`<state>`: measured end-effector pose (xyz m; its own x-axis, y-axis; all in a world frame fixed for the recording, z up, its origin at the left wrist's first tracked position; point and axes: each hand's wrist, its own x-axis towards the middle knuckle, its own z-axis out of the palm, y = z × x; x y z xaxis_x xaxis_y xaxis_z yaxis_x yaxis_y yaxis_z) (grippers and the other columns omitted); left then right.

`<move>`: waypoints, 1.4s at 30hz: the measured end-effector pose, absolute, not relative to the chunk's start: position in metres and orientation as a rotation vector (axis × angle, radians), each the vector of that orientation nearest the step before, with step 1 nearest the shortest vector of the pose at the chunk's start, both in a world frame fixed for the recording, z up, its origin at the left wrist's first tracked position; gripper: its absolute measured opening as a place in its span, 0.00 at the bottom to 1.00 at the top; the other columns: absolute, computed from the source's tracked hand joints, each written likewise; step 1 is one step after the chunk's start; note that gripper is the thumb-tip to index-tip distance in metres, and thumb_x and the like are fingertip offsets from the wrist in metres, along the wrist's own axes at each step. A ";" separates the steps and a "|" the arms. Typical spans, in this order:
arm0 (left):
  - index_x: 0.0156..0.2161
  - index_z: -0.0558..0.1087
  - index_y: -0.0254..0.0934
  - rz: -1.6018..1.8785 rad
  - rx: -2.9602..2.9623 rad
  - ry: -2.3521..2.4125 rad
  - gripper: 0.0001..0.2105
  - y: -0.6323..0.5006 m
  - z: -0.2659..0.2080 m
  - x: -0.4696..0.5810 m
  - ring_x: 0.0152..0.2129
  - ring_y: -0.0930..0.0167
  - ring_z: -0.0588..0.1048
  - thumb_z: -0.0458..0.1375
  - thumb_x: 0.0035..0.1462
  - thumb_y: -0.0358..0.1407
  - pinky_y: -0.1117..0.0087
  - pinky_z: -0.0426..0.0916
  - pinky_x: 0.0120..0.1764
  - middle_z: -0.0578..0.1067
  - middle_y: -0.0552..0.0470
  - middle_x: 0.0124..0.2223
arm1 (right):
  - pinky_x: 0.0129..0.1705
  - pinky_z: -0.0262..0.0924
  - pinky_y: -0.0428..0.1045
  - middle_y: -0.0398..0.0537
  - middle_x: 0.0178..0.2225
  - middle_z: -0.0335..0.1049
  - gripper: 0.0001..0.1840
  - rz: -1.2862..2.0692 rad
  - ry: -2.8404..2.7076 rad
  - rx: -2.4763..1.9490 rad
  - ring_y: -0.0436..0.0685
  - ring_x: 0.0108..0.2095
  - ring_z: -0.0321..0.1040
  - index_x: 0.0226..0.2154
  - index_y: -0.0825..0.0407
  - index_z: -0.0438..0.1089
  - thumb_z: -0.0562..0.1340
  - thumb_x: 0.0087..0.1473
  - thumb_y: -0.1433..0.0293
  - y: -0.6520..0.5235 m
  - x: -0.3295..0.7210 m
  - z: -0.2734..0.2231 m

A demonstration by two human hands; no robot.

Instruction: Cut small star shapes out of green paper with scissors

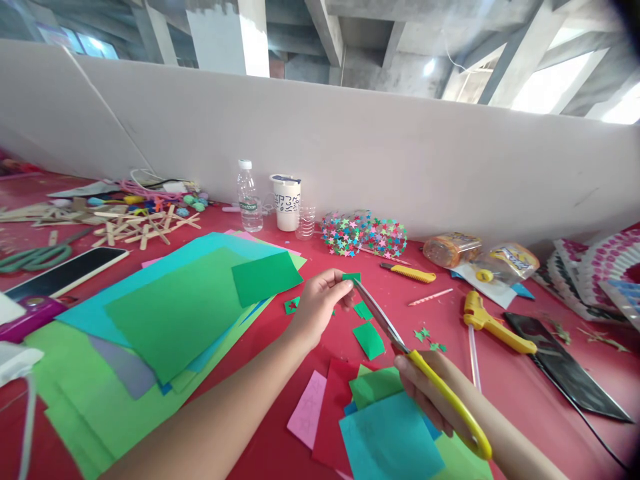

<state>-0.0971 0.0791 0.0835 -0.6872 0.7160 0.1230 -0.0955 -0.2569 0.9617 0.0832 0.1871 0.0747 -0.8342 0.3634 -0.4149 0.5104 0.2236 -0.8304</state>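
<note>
Pinched between the thumb and fingers of my left hand (pixel 325 297) is a small piece of green paper (pixel 352 277). My right hand (pixel 425 383) grips the yellow handle of a pair of scissors (pixel 440 393), whose blades reach up to the green piece. Below the blades lie two more green paper pieces, a small one (pixel 363 310) and a larger one (pixel 369 341). Several cut green stars (pixel 423 334) rest right of the scissors. Under my right hand is a loose pile of coloured paper, with a turquoise sheet (pixel 390 437) on top.
Large green sheets (pixel 175 307) cover the left side, near a phone (pixel 65 273). A yellow glue gun (pixel 495 323) and a yellow cutter knife (pixel 409 272) lie right. A water bottle (pixel 249 200), a cup (pixel 287 203) and star-covered bottles (pixel 345 233) line the white partition (pixel 300 133).
</note>
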 end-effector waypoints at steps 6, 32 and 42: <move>0.27 0.67 0.36 2.014 0.718 1.508 0.06 0.079 0.085 -0.100 0.21 0.75 0.69 0.56 0.51 0.36 0.74 0.63 0.27 0.71 0.55 0.23 | 0.12 0.41 0.40 0.33 0.05 0.52 0.29 -1.661 2.351 0.835 0.42 0.06 0.42 0.19 0.52 0.59 0.52 0.51 0.43 0.188 0.084 0.075; 0.28 0.68 0.37 1.854 1.081 1.647 0.06 0.073 0.090 -0.107 0.18 0.77 0.64 0.54 0.54 0.36 0.75 0.59 0.24 0.65 0.58 0.21 | 0.13 0.42 0.41 0.33 0.07 0.50 0.30 -1.706 2.363 0.737 0.43 0.08 0.42 0.22 0.52 0.60 0.51 0.49 0.41 0.194 0.088 0.081; 0.27 0.68 0.37 1.874 0.991 1.587 0.08 0.075 0.087 -0.103 0.18 0.76 0.64 0.54 0.53 0.38 0.75 0.58 0.23 0.66 0.58 0.20 | 0.13 0.42 0.41 0.33 0.06 0.50 0.30 -1.758 2.340 0.797 0.43 0.08 0.42 0.21 0.52 0.60 0.52 0.49 0.42 0.187 0.088 0.078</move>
